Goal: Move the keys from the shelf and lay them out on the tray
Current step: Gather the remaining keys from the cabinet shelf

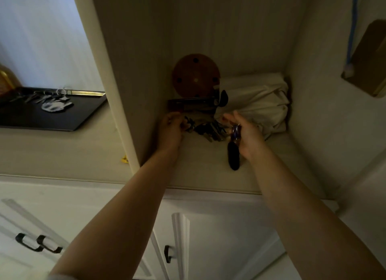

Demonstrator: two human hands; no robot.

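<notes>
Both my hands reach into a dim shelf alcove (208, 175). A dark heap of keys (208, 129) lies on the shelf between them. My left hand (170, 131) is closed on keys at the heap's left edge. My right hand (244, 133) holds a key bunch with a bluish ring, and a long black fob (233, 156) hangs down from it. Off to the left, a black tray (62, 116) rests on the counter, and a bunch of keys with a pale tag (48, 101) lies near its back edge.
At the back of the shelf stand a round wooden disc (196, 76), a dark flat box (192, 105) and a crumpled cream cloth (257, 104). A vertical cabinet panel (117, 91) separates the shelf from the tray. White cabinet doors with black handles (38, 245) are below.
</notes>
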